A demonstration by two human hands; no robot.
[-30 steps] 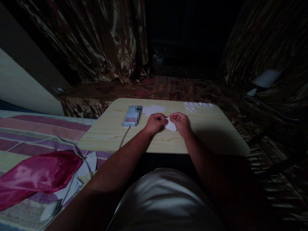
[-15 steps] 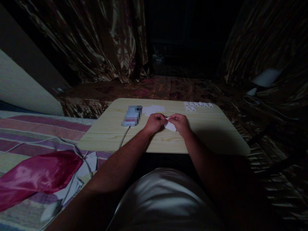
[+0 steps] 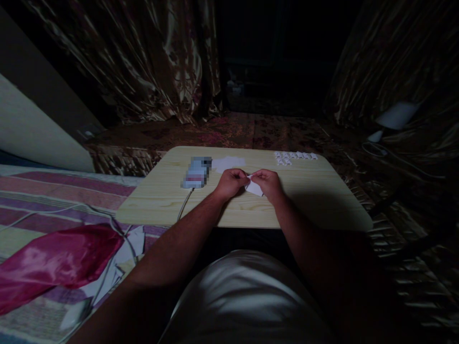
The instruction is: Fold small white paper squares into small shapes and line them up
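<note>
A small white piece of paper [image 3: 255,187] is pinched at its upper edge between my two hands, above the near middle of a light wooden table [image 3: 150,203]. My left hand [image 3: 231,183] grips its left corner with thumb and forefinger. From the other side my right hand [image 3: 267,183] closes on it, fingertips almost meeting the left ones. The fold, if any, at the fingertips is too small to make out. Just beyond my left hand lie loose white paper pieces [image 3: 228,164]. Several small folded paper shapes [image 3: 295,155] sit in two rows at the table's far right.
A phone [image 3: 196,173], blurred out, lies left of the papers with a cable [image 3: 184,204] running off the near edge. On the striped bed at left are a pink satin cloth [image 3: 64,260] and white papers [image 3: 132,244]. A lamp [image 3: 398,116] stands at far right.
</note>
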